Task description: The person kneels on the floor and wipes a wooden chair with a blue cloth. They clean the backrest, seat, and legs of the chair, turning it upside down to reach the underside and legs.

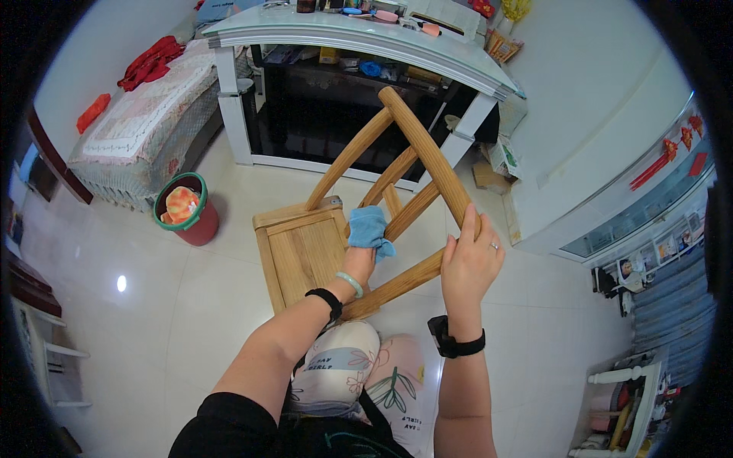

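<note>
A light-brown wooden chair (426,154) stands before me, its backrest on the right and its flat panelled seat (300,252) on the left. My left hand (359,264) holds a blue cloth (366,226) over the lower part of a backrest slat, next to the seat. Most of those fingers are hidden by the cloth. My right hand (472,260) grips the near end of the chair's top rail, fingers lying along the wood. My knees in patterned trousers (343,358) are close to the chair's near side.
A red bucket with a green rim (199,220) stands on the tiled floor at the left, with an orange-and-white cloth inside. Behind the chair is a glass-topped white table (355,34) bearing small items. A bed (143,126) is at the far left, cardboard boxes (491,176) at the right.
</note>
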Demonstrator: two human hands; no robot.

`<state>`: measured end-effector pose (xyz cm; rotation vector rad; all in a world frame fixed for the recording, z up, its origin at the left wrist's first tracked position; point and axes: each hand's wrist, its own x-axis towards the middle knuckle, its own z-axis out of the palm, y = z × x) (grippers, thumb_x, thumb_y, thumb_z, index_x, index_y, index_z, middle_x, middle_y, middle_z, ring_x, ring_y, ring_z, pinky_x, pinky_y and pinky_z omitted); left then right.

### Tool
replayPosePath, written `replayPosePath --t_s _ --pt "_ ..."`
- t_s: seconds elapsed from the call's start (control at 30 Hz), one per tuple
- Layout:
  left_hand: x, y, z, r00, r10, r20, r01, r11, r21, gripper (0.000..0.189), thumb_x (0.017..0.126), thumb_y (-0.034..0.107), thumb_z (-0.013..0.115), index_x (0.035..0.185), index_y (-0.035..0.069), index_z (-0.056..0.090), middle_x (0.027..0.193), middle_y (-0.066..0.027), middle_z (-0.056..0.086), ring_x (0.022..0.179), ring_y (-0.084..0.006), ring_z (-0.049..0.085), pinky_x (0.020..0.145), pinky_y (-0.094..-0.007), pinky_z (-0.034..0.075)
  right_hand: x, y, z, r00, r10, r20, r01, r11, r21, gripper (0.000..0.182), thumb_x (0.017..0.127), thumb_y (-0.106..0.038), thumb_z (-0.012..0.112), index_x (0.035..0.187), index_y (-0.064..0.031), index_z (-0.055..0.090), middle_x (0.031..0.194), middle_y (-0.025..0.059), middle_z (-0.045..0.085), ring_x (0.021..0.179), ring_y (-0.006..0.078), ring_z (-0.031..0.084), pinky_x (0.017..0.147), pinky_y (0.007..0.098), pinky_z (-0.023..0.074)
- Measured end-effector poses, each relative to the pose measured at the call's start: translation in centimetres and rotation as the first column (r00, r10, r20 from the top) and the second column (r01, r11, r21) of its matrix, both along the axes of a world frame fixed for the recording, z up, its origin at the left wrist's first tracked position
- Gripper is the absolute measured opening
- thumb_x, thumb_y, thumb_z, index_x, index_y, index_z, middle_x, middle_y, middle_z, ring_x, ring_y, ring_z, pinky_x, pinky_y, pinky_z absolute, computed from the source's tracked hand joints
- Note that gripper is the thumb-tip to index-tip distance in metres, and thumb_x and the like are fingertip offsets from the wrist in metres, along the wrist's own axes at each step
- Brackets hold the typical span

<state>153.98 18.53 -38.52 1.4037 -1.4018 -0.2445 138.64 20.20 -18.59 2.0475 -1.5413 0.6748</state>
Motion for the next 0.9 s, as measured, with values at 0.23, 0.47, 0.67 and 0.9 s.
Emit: replayPosePath --t_s 0.23,0.47,0.67,0.9 --pt "2.2 2.3 -5.7 0.984 -0.172 0.036 0.093 0.687 0.721 0.022 0.087 0.014 0.053 0.104 -0.001 0.055 0.095 -0.0272 0.059 0.088 -0.0444 0.055 0.079 -0.0479 0.045 0.1 0.1 0.0 1.0 -0.009 -0.008 0.009 1.0 0.019 0.063 0.075 -0.017 0.069 0.132 -0.0114 0.043 0.123 0.0118 0.048 0.111 0.0244 0.047 0.091 0.0392 0.0359" --pt "4.9 0.1 -4.7 0.99 -0.013 0.144 -0.063 0.858 0.509 0.033 0.082 0.02 0.061 0.099 -0.008 0.056 0.107 -0.029 0.054 0.096 -0.0437 0.053 0.085 -0.0458 0.045 -0.2 0.0 0.1 1.0 -0.004 -0.014 0.004 1.0 0.019 0.062 0.075 -0.016 0.069 0.132 -0.0112 0.043 0.123 0.0121 0.048 0.111 0.0248 0.048 0.091 0.0386 0.036" --pt "4.8 -7.6 9.9 0.991 0.108 -0.077 -0.113 0.991 -0.07 0.042 0.081 0.022 0.062 0.11 -0.006 0.05 0.125 -0.0269 0.044 0.11 -0.0423 0.046 0.094 -0.041 0.04 0.0 0.2 0.2 1.0 -0.006 -0.011 0.006 1.0 0.021 0.062 0.075 -0.016 0.068 0.131 -0.0099 0.044 0.123 0.0131 0.048 0.109 0.0261 0.048 0.091 0.0392 0.0366" --pt "2.9 -10.3 14.3 0.984 -0.102 -0.15 0.093 0.994 -0.061 0.062 0.085 0.019 0.059 0.137 0.005 0.027 0.128 -0.0231 0.045 0.112 -0.0393 0.049 0.092 -0.0409 0.041 0.3 0.1 0.1 1.0 0.003 0.001 -0.003 0.999 0.033 0.062 0.075 -0.016 0.068 0.131 -0.0099 0.043 0.123 0.0137 0.048 0.108 0.0268 0.049 0.09 0.0394 0.0367"
